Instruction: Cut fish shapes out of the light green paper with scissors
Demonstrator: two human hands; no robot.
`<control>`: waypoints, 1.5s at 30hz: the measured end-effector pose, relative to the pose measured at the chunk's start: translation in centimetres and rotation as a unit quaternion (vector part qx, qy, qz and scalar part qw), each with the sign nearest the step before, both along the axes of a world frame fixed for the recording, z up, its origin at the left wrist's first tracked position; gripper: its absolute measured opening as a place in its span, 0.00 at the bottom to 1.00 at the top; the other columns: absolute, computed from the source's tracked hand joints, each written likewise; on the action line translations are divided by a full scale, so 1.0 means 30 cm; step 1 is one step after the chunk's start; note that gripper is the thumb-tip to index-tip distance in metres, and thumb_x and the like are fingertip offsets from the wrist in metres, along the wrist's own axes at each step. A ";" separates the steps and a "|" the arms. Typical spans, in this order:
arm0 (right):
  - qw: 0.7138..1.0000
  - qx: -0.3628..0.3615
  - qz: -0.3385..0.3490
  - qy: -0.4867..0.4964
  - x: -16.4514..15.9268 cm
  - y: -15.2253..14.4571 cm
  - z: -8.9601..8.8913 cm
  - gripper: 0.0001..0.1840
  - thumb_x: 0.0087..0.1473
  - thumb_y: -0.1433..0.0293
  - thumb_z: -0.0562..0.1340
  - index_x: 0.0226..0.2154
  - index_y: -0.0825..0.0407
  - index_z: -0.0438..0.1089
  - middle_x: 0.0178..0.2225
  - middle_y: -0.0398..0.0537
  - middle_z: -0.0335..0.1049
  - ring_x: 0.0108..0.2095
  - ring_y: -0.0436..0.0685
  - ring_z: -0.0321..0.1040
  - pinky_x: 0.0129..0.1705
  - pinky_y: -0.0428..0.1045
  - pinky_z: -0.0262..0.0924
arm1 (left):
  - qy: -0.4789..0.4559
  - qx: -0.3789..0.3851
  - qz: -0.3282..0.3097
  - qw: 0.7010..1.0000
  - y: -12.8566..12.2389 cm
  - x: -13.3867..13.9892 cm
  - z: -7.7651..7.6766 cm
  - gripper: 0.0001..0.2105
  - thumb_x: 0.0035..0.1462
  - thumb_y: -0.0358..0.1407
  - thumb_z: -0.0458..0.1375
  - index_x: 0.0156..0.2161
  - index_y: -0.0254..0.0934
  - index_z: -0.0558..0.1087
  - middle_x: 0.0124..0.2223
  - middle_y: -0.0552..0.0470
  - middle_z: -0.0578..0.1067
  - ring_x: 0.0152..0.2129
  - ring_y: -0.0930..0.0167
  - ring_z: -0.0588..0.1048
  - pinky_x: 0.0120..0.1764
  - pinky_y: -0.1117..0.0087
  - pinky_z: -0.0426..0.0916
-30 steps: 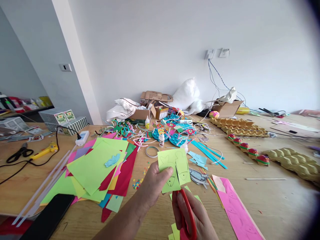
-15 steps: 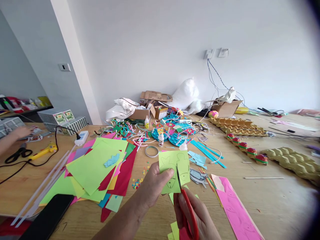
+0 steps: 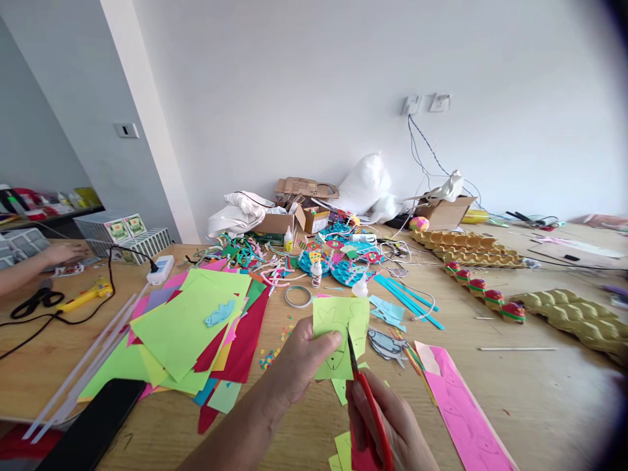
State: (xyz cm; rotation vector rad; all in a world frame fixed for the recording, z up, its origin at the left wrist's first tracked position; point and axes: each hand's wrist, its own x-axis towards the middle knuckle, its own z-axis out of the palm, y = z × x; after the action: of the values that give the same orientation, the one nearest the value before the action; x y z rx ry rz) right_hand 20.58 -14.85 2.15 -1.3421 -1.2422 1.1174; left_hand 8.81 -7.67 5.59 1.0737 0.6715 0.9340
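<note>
My left hand pinches the left edge of a lime green paper that bears pencil-drawn fish outlines. In my right hand is a pair of red-handled scissors, its dark blades pointing up at the middle of that paper. Whether the blades are closed on the paper I cannot tell for sure. Grey-blue fish cutouts lie just right of the paper. Farther right is a pink strip with fish drawn on it. Small green scraps rest below my hands.
Coloured paper sheets are piled at left, beside a black phone. A tape roll and glue bottle stand ahead. Egg cartons lie at right. At far left, another person's hand is by stacked boxes.
My right hand and the scissors have shifted slightly right and down. The green paper has turned a little. The other person's hand at far left has moved right.
</note>
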 end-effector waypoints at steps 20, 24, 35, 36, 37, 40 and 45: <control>0.999 -0.033 0.029 -0.014 0.017 -0.009 0.007 0.24 0.52 0.48 0.52 0.20 0.50 0.58 0.13 0.36 0.55 0.14 0.47 0.52 0.17 0.43 0.46 | -0.019 -0.051 -0.035 0.998 -0.009 -0.007 0.019 0.13 0.45 0.36 0.58 0.38 0.34 0.75 0.28 0.51 0.75 0.23 0.73 0.70 0.28 0.73 0.63; 0.998 -0.031 0.043 -0.027 0.024 -0.008 0.016 0.24 0.52 0.48 0.52 0.20 0.50 0.56 0.13 0.35 0.54 0.15 0.47 0.52 0.17 0.43 0.46 | -0.020 -0.049 -0.048 0.997 -0.004 -0.010 0.012 0.14 0.45 0.37 0.58 0.39 0.34 0.74 0.28 0.52 0.73 0.22 0.73 0.69 0.28 0.73 0.63; 0.999 -0.031 0.030 -0.025 0.017 -0.006 0.002 0.26 0.49 0.45 0.52 0.19 0.50 0.54 0.12 0.34 0.52 0.13 0.46 0.50 0.15 0.43 0.44 | -0.007 -0.019 -0.007 1.000 0.001 -0.013 0.002 0.15 0.49 0.39 0.58 0.41 0.35 0.73 0.29 0.52 0.73 0.24 0.73 0.69 0.29 0.74 0.63; 0.999 -0.030 0.032 -0.027 0.016 -0.005 -0.003 0.26 0.50 0.45 0.52 0.19 0.50 0.54 0.12 0.35 0.52 0.13 0.46 0.50 0.16 0.43 0.44 | -0.006 -0.011 0.008 1.000 0.000 -0.012 0.004 0.15 0.49 0.40 0.58 0.42 0.35 0.73 0.29 0.52 0.74 0.24 0.73 0.69 0.29 0.73 0.63; 0.999 -0.029 0.034 -0.029 0.015 -0.005 -0.009 0.26 0.50 0.45 0.52 0.19 0.50 0.55 0.12 0.35 0.53 0.13 0.46 0.50 0.16 0.43 0.44 | -0.005 -0.001 0.021 1.000 0.000 -0.010 0.006 0.15 0.49 0.40 0.58 0.41 0.35 0.73 0.30 0.52 0.74 0.24 0.73 0.69 0.29 0.73 0.63; 0.999 -0.027 0.034 -0.024 0.010 -0.005 -0.021 0.24 0.52 0.48 0.52 0.20 0.50 0.56 0.13 0.36 0.55 0.14 0.47 0.52 0.17 0.43 0.47 | 0.007 0.016 0.037 0.999 -0.002 -0.008 0.013 0.15 0.48 0.40 0.59 0.40 0.34 0.74 0.28 0.52 0.74 0.22 0.73 0.68 0.28 0.74 0.63; 0.999 -0.017 0.035 -0.015 0.008 -0.001 -0.015 0.25 0.51 0.47 0.52 0.20 0.51 0.58 0.13 0.37 0.56 0.16 0.48 0.52 0.18 0.43 0.49 | 0.021 0.003 0.013 1.000 -0.002 -0.010 0.015 0.14 0.48 0.40 0.58 0.40 0.35 0.74 0.26 0.53 0.74 0.21 0.73 0.68 0.26 0.74 0.63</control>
State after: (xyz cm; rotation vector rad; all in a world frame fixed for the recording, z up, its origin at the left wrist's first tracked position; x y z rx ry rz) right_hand 20.81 -14.89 1.72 -1.3542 -1.3071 1.1751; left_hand 8.50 -7.74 6.03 1.0938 0.7189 0.9382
